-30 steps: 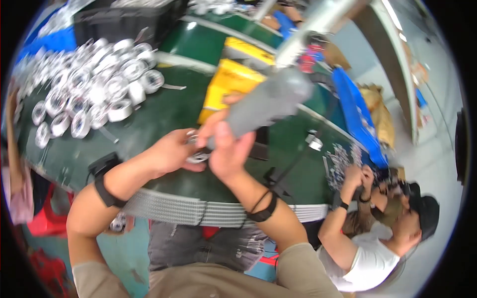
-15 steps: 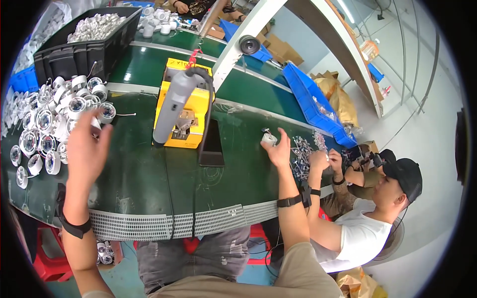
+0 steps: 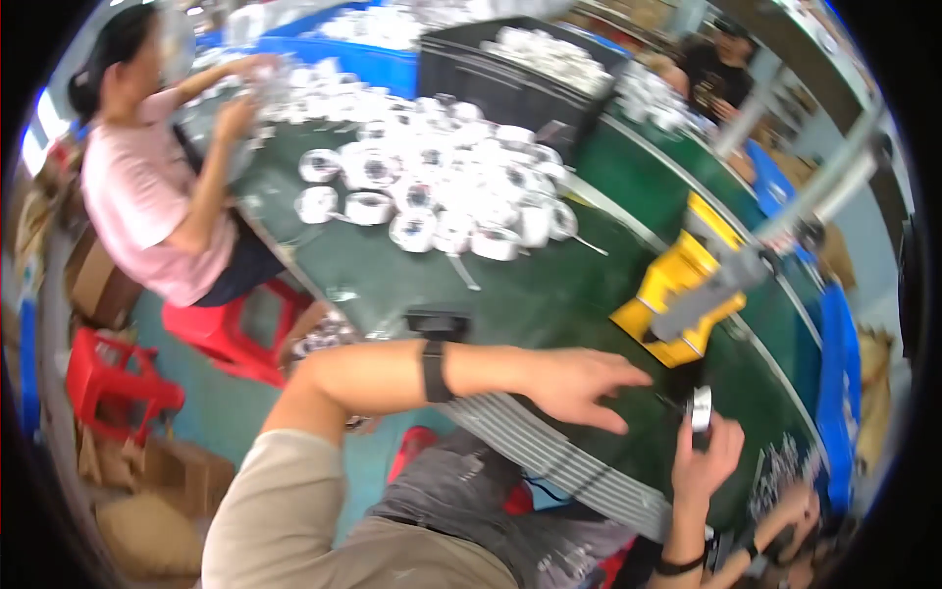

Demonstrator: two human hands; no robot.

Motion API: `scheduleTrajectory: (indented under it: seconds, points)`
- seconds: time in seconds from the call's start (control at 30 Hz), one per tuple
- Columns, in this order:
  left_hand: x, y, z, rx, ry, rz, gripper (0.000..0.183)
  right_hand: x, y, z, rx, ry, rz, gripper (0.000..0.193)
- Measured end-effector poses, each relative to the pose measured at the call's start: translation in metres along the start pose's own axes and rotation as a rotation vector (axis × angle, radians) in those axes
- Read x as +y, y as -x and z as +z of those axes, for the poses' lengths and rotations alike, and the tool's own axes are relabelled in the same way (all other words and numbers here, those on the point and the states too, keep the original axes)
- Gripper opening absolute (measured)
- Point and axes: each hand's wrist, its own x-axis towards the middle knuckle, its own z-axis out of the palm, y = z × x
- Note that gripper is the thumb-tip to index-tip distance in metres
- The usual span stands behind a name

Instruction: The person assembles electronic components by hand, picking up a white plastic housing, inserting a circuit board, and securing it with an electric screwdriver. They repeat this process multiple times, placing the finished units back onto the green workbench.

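Note:
My right hand [image 3: 710, 454] pinches a small white round housing [image 3: 701, 408] between thumb and fingers, on the right over the green work table [image 3: 392, 280]. To its left, my left hand [image 3: 581, 387] reaches across with fingers apart and nothing in them. A gap remains between the left fingertips and the white housing. Just beyond the hands stands a yellow fixture [image 3: 692, 257] with a grey handheld tool [image 3: 708, 302] leaning on it. A large heap of white round housings [image 3: 432, 182], some trailing wires, lies on the table's far left.
Behind the heap stand a black crate [image 3: 500, 93] of white parts and a blue bin [image 3: 339, 61]. A person in pink [image 3: 147, 196] works at the left, near red stools [image 3: 231, 329]. At the right, another person's hand [image 3: 790, 510] is beside thin wired parts [image 3: 780, 471].
The view has swung left, bringing in the person in pink. My left hand has come away from the heap toward my right hand, which still holds the white housing.

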Motion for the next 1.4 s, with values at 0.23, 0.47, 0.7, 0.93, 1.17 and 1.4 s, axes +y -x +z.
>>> scheduleTrajectory:
  seconds: [0.23, 0.47, 0.7, 0.93, 1.17, 1.4]
  points:
    - [-0.007, 0.002, 0.012, 0.316, 0.215, 0.11, 0.068, -0.095, -0.051, 0.027, -0.037, -0.365, -0.226, 0.033]
    - [0.013, 0.001, -0.007, 0.469, 0.383, 0.156, 0.035, -0.094, -0.064, 0.036, 0.007, -0.533, -0.175, 0.045]
    - [0.006, 0.002, -0.011, 0.504, 0.71, 0.122, 0.037, -0.066, -0.056, 0.043, -0.196, -0.772, -0.055, 0.042]
    - [0.01, 0.002, -0.013, 0.533, 0.781, 0.048, 0.041, -0.068, -0.054, 0.04, -0.256, -1.052, 0.01, 0.033]
    - [-0.002, 0.0, -0.02, 0.454, 0.798, 0.055, 0.045, -0.073, -0.053, 0.034, -0.348, -1.16, 0.262, 0.028]
    - [0.002, 0.0, -0.007, 0.387, 0.836, 0.045, 0.04, -0.073, -0.058, 0.042, -0.196, -0.923, -0.074, 0.024]
